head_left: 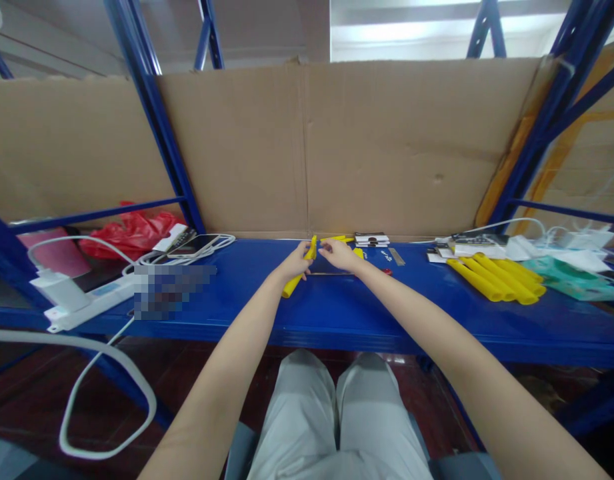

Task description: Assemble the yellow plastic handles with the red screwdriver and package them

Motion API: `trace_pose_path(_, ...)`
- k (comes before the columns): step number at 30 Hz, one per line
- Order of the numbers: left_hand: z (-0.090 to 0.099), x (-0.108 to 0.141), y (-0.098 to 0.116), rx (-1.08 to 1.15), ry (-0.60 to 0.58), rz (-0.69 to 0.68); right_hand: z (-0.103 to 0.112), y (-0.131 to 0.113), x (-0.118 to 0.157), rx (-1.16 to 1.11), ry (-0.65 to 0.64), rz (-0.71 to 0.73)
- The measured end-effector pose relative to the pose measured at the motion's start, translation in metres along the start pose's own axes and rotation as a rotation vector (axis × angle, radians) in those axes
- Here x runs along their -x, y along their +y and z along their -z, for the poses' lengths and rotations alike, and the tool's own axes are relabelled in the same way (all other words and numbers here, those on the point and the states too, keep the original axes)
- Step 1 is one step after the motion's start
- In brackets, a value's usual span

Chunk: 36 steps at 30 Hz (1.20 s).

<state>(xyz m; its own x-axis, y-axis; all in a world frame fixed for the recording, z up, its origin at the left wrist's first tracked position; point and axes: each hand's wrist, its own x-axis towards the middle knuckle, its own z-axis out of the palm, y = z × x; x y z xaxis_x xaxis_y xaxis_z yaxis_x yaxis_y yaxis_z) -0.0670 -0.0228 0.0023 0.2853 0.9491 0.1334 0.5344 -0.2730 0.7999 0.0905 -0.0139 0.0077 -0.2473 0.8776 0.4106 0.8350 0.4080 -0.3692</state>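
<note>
My left hand is closed around a yellow tube, which slants up and to the right through the fingers. Its lower end points toward me, and its crumpled upper end shows above the hand. Just to the right, my right hand has its fingers drawn together close to that upper end. Whatever they pinch is too small to make out. Behind the hands lies another thin yellow piece. A small stack of white and dark cards stands beyond my right hand, with a small metal strip beside it.
Several yellow tubes lie on the blue shelf at the right, by a green plastic packet. On the left are a white power strip, cables and a red bag. A cardboard sheet stands behind.
</note>
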Motion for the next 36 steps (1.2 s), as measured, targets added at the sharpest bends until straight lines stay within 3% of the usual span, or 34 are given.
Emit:
trace_pose_path(10,0.000,0.001,0.002,-0.012,0.010,0.001,-0.010,-0.015,-0.010,-0.029,0.084,-0.059)
trace_pose_path(18,-0.001,0.001,0.002,-0.003,0.009,-0.002,-0.008,-0.019,-0.013,0.038,0.055,-0.105)
trace_pose_path(28,-0.002,0.002,0.004,0.019,0.003,-0.011,0.002,-0.027,-0.006,0.220,-0.018,-0.047)
trace_pose_path(36,0.002,0.000,0.003,0.023,0.073,0.083,0.018,-0.009,0.002,0.325,-0.027,0.011)
